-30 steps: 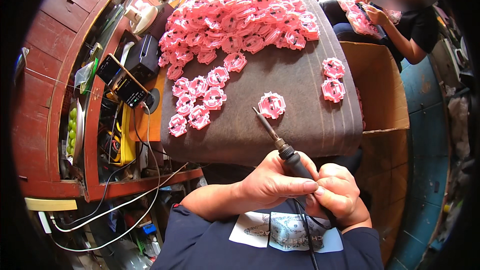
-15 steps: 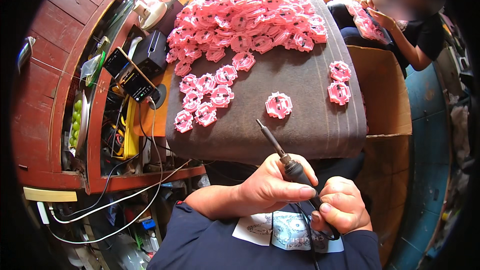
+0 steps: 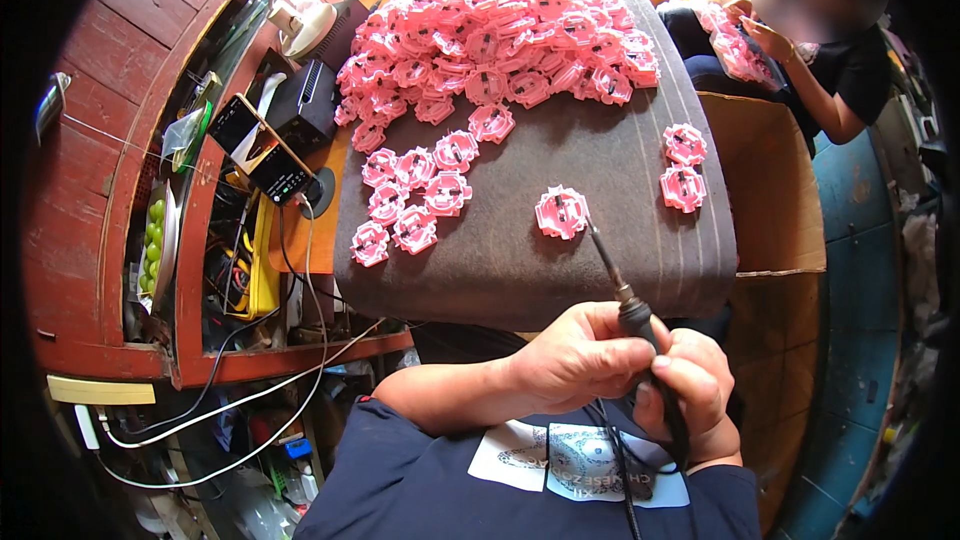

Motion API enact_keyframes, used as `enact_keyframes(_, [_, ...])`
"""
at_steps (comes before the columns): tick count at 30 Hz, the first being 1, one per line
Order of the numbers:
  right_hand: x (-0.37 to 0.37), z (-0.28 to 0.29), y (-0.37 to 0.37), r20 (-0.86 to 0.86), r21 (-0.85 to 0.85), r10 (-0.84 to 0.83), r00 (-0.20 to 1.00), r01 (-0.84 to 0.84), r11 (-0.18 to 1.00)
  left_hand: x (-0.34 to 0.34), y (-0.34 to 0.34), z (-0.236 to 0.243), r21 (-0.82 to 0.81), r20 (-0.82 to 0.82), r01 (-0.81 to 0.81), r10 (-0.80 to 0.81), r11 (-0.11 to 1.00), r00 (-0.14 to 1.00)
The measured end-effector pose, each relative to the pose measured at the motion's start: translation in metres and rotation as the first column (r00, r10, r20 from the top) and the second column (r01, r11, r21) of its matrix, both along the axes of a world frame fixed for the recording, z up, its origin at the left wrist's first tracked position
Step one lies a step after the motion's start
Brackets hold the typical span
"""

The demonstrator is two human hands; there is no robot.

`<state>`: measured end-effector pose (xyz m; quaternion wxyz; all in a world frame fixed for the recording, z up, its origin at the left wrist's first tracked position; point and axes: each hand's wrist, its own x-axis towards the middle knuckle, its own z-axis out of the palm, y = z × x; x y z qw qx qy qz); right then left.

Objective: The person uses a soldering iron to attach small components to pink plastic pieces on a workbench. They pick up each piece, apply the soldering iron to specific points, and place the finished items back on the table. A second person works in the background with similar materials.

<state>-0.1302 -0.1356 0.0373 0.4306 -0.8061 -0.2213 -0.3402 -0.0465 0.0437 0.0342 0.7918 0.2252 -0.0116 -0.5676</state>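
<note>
A soldering iron (image 3: pixel 622 292) with a black handle and cord slants up and away from me, held in both hands over the table's near edge. My left hand (image 3: pixel 575 360) pinches the handle near its metal collar. Just below it, my right hand (image 3: pixel 697 385) is closed round the back part of the handle. The iron's thin tip is by the right edge of a single pink plastic part (image 3: pixel 561 213), which has a dark strip in its middle. Whether the tip touches the part I cannot tell.
A big pile of pink parts (image 3: pixel 500 30) covers the table's far side. Several lie loose at the left; two pink parts (image 3: pixel 684 187) lie at the right. A propped phone (image 3: pixel 277 172) stands left, a cardboard box (image 3: pixel 765 190) right. Another person (image 3: pixel 840 80) sits at the far right.
The iron has swung right and more upright, its tip moving from below the single pink part to its right edge. Both hands have shifted slightly up, and the left also right.
</note>
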Motion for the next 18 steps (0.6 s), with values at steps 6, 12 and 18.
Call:
enact_keyframes(6, [0.003,-0.032,-0.010,-0.041,0.199,-0.114,0.993,0.120,0.973,0.047,0.031,-0.025,-0.016,1.000,-0.752,-0.009,0.658,-0.029])
enact_keyframes(12, [0.043,-0.048,0.006,-0.013,0.204,-0.152,0.988,0.152,0.967,0.088,0.031,-0.027,-0.075,0.759,-0.741,-0.444,0.667,-0.477])
enact_keyframes(18, [0.062,-0.065,0.011,0.114,-0.081,-0.190,0.975,0.199,0.977,0.066,0.022,-0.028,-0.085,0.828,-0.703,-0.343,0.706,-0.445])
